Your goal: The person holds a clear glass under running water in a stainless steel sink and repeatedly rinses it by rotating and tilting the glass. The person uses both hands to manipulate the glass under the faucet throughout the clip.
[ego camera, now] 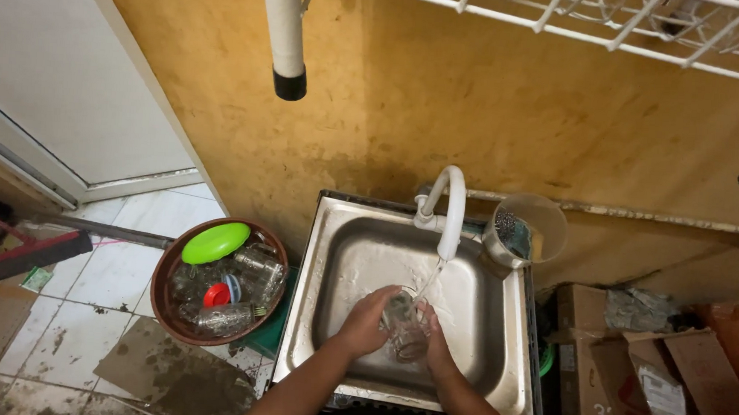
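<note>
We hold a clear glass over the middle of the steel sink, right under the spout of the white tap, from which a thin stream of water runs down onto it. Our left hand wraps around the glass from the left, fingers curled against its side. Our right hand presses on it from the right, fingers closed about the wall. Both forearms reach in from the bottom edge.

At the sink's far right corner stands a clear jug with something dark inside. Left of the sink, on the tiled floor, sits a round brown basin filled with more glasses, a green lid and a small red lid. Cardboard boxes stand to the right. A white wire rack hangs above, against the ochre wall.
</note>
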